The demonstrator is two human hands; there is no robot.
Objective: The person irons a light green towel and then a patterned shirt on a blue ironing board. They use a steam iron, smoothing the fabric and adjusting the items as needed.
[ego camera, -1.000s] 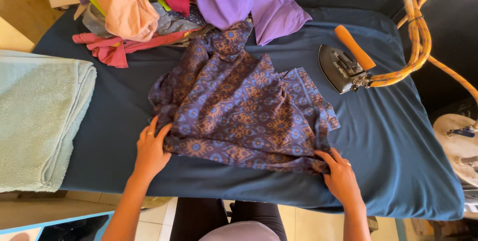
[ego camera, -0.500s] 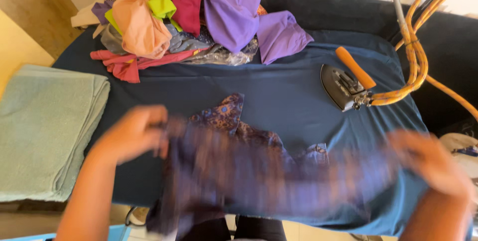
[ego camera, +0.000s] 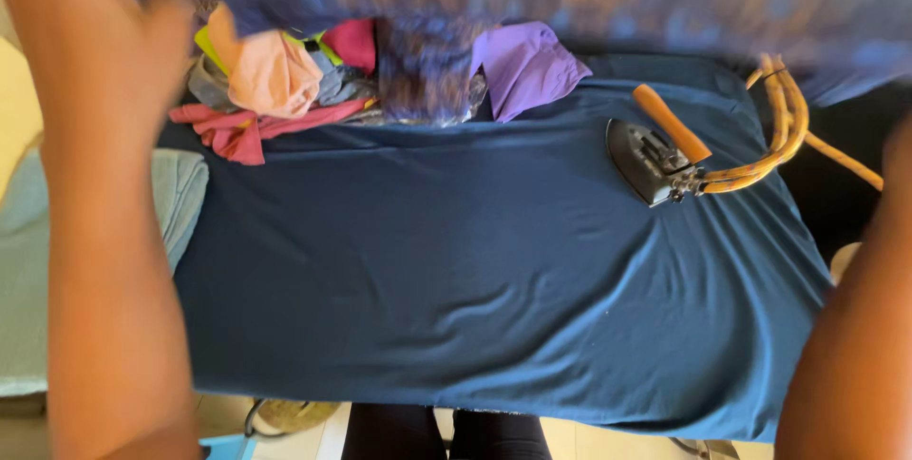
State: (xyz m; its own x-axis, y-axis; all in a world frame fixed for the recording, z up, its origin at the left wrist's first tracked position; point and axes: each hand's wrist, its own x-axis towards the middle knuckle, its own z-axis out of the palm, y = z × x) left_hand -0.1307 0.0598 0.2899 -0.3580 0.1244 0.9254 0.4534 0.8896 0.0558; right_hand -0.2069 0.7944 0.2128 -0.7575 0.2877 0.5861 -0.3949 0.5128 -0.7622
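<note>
Since the earlier frames the patterned blue garment [ego camera: 570, 4] has left the table [ego camera: 494, 279] and is now raised, stretched across the top of the head view as a soft, motion-blurred band.

Head view: the left hand [ego camera: 142, 32] is up at the garment's left end, blurred; whether its fingers are clamped on the cloth cannot be told. The right hand is out of frame, only the forearm showing at the right edge.

The table carries a smooth dark blue cover. At its far edge lies a crumpled pile of clothes [ego camera: 285, 80] in peach, pink, yellow-green and purple. A wedge-shaped metal iron [ego camera: 655, 156] with an orange handle rests at the right, joined to a coiled orange cord [ego camera: 788, 127]. A folded pale green towel [ego camera: 28, 279] lies to the left.
</note>
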